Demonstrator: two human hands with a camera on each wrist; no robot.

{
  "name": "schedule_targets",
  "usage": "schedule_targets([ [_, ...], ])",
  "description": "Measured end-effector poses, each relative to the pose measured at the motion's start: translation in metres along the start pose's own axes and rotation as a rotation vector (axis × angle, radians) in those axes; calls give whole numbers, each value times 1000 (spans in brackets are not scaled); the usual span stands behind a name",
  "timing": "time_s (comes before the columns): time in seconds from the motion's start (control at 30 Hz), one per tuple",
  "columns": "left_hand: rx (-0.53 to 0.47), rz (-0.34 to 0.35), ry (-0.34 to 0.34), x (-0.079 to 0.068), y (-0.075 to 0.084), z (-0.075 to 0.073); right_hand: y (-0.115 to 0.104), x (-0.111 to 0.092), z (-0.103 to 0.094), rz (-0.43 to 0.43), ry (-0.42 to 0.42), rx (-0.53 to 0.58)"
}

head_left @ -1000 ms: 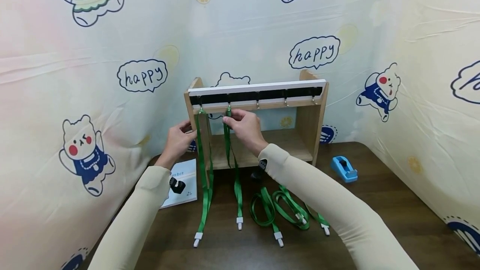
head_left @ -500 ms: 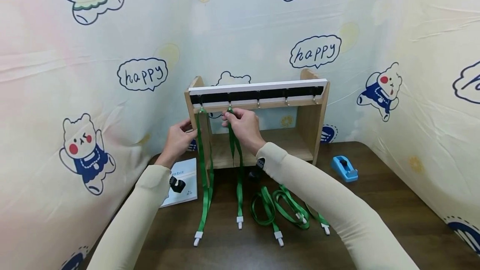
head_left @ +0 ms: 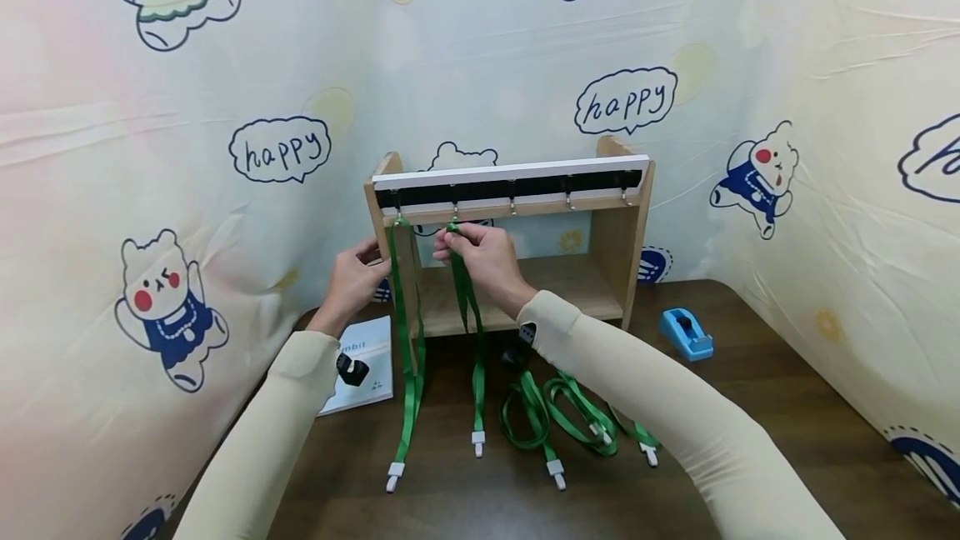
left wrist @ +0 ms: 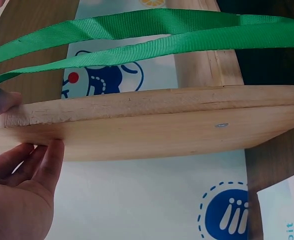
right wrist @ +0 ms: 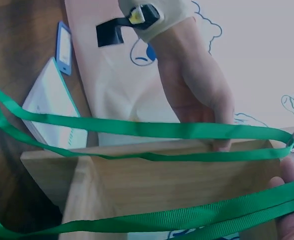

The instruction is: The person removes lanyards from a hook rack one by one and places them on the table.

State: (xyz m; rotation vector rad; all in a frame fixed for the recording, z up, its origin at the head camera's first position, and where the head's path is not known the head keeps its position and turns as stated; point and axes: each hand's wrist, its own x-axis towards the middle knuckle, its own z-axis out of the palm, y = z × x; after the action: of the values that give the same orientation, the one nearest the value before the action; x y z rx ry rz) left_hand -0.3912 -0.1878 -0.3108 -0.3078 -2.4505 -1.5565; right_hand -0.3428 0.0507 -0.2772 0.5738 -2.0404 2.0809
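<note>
Two green lanyards hang at the front of a small wooden shelf [head_left: 525,322]. The left lanyard [head_left: 409,415] loops over the leftmost hook, and its white clip [head_left: 395,473] points down. My right hand [head_left: 487,263] pinches the top of the second lanyard [head_left: 478,382] between thumb and fingers, just below the second hook [head_left: 455,211]. Whether the loop sits on that hook is hidden by the fingers. My left hand [head_left: 354,282] grips the shelf's left side panel [left wrist: 152,135], thumb at its front edge and fingertips against the outer face.
Several more green lanyards [head_left: 527,415] lie coiled on the dark table [head_left: 450,507], partly behind the right forearm. Three more hooks line the black strip [head_left: 540,186] rightward. A blue tape dispenser [head_left: 686,333] stands right; a white booklet [head_left: 367,365] lies left.
My right fingers have shifted slightly down and left at the second lanyard's top, and its upper strands hang closer together. My left hand keeps its grip on the shelf.
</note>
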Motion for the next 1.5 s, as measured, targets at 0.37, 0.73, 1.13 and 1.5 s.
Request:
schedule_targets([
  [0.37,5,4,7,1,-3,1,10,-25,-1,52,-69,122],
  [0.73,5,5,4,-1,-2,-1,19,-57,-5,94,-122,179],
  [1.13,21,10,17,-1,-1,1,30,-74,-4,173,-144,250],
  [1.5,29,15,28,-1,-1,3,37,-90,-1,226,-179,269],
])
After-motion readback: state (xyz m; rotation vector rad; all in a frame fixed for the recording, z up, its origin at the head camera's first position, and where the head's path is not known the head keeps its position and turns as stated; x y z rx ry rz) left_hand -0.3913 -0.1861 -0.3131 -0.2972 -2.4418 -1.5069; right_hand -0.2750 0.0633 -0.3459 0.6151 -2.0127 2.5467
